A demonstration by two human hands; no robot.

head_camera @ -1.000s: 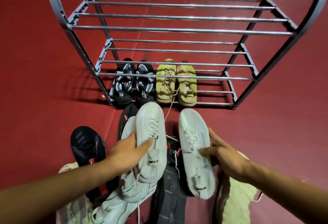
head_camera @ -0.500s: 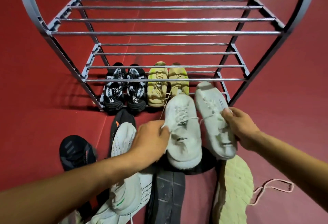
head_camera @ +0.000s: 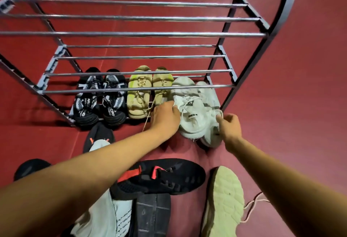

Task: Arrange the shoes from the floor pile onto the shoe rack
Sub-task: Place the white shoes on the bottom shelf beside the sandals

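A metal shoe rack stands on the red floor. On its bottom shelf sit a black-and-white pair, a tan pair and, at the right end, two white sneakers. My left hand grips the left white sneaker at its side. My right hand pinches the heel of the right white sneaker. Both sneakers point into the rack, their heels sticking out over the front bar.
The floor pile lies near me: a black sneaker with red accents, a cream shoe sole-up with a loose lace, a white shoe, a dark sole, a black shoe with an orange mark. The rack's upper shelves hold nothing.
Both hands carried the white sneakers forward from the pile onto the rack's bottom shelf, right of the tan pair. The view moved closer to the rack.
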